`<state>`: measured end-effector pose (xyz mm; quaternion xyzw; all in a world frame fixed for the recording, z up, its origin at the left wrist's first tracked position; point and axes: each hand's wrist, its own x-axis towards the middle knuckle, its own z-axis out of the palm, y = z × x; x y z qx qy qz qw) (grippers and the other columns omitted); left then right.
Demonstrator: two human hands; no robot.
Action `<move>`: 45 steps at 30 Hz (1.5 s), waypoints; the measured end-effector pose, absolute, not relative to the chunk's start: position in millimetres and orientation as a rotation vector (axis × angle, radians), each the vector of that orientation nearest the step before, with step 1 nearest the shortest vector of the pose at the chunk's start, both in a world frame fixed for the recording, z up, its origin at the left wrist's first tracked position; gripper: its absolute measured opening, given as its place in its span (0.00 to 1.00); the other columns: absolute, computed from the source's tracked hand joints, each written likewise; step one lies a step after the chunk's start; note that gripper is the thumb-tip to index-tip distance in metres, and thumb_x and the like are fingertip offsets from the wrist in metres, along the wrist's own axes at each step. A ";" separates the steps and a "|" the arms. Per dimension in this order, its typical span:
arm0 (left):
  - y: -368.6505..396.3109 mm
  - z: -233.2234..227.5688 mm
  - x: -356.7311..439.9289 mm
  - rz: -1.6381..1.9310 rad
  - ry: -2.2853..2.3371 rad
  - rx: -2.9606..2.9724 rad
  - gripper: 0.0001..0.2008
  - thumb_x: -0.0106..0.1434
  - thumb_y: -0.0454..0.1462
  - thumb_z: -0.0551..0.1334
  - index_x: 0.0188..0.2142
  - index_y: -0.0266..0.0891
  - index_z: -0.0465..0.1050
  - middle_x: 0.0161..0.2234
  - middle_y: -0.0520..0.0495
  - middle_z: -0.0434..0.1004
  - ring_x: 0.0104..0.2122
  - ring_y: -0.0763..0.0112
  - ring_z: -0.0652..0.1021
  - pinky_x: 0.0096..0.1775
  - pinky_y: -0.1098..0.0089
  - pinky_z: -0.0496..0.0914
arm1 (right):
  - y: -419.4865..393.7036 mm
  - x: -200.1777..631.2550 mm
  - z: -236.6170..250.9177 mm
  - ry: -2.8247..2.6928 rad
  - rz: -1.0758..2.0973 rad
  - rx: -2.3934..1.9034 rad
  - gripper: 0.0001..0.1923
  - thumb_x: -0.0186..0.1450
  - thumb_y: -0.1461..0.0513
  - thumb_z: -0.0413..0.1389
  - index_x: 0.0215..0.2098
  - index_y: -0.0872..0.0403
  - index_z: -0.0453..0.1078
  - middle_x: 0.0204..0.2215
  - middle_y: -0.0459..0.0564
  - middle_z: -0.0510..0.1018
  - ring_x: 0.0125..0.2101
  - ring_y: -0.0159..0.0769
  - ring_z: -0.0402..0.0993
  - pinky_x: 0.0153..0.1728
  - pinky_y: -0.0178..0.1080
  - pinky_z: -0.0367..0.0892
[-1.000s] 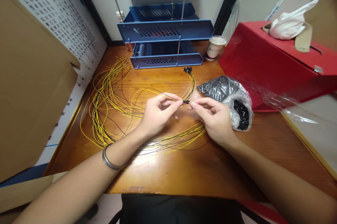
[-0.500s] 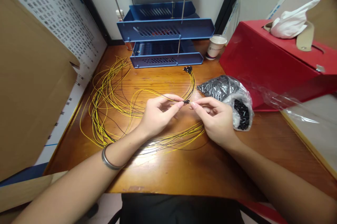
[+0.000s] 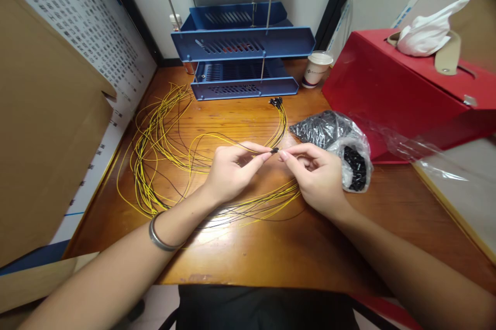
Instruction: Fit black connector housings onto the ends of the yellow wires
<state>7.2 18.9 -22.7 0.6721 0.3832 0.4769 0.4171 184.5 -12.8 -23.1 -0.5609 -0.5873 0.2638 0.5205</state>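
Note:
Between thumb and forefinger, my left hand (image 3: 234,167) pinches a small black connector (image 3: 275,150) with thin yellow and dark wires running back from it. My right hand (image 3: 315,170) is closed in a pinch at the connector's right end; what its fingertips hold there is too small to make out. A loose bundle of yellow and black wires (image 3: 144,185) curves over the table on the left and passes beneath both hands. Beyond my hands, several black connectors (image 3: 276,102) sit together on wire ends. A clear plastic bag (image 3: 329,128) of small black parts lies right of my right hand.
A blue tiered tray rack (image 3: 244,90) stands at the back of the wooden table (image 3: 248,263). Beside it is a paper cup (image 3: 316,69). A red box (image 3: 387,97) with tissue on top takes up the right. Cardboard (image 3: 46,113) borders the left side.
Both hands stay almost in place, still meeting at the connector. My left fingertips have shifted slightly along it, and less of the connector shows.

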 end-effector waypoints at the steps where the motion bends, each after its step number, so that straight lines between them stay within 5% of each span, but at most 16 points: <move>1: 18.7 -22.4 7.3 1.192 0.960 1.691 0.10 0.62 0.40 0.69 0.37 0.34 0.83 0.27 0.44 0.83 0.23 0.72 0.79 0.24 0.74 0.71 | -13.0 184.5 -23.4 -1.418 0.618 -1.347 0.07 0.63 0.59 0.62 0.31 0.55 0.78 0.15 0.40 0.66 0.15 0.24 0.53 0.16 0.32 0.48; 16: 20.7 -21.2 5.6 1.215 0.893 1.876 0.07 0.64 0.34 0.66 0.38 0.33 0.82 0.34 0.44 0.86 0.27 0.73 0.83 0.32 0.77 0.76 | -13.7 184.9 -27.3 -1.456 0.593 -1.356 0.08 0.65 0.59 0.61 0.32 0.55 0.77 0.13 0.38 0.63 0.14 0.24 0.52 0.17 0.32 0.48; 23: 20.0 -13.6 9.0 1.148 0.890 1.421 0.11 0.62 0.39 0.69 0.35 0.30 0.80 0.28 0.44 0.84 0.19 0.77 0.76 0.22 0.77 0.70 | -13.4 183.7 -30.7 -1.435 0.691 -1.238 0.12 0.62 0.59 0.65 0.44 0.53 0.75 0.38 0.47 0.81 0.16 0.21 0.56 0.16 0.32 0.53; 29: 22.8 -11.5 8.5 1.109 0.804 1.347 0.10 0.62 0.39 0.69 0.35 0.30 0.80 0.31 0.44 0.85 0.19 0.80 0.76 0.23 0.78 0.70 | -14.9 183.1 -29.1 -1.493 0.591 -1.167 0.05 0.65 0.62 0.62 0.40 0.52 0.78 0.31 0.45 0.81 0.17 0.23 0.57 0.19 0.33 0.56; 45: 21.4 -13.5 8.4 1.103 0.881 1.504 0.12 0.64 0.41 0.68 0.34 0.32 0.79 0.31 0.43 0.85 0.25 0.74 0.80 0.24 0.78 0.70 | -11.6 184.4 -29.8 -1.348 0.811 -1.200 0.06 0.63 0.58 0.64 0.37 0.53 0.78 0.32 0.50 0.83 0.25 0.31 0.77 0.21 0.32 0.66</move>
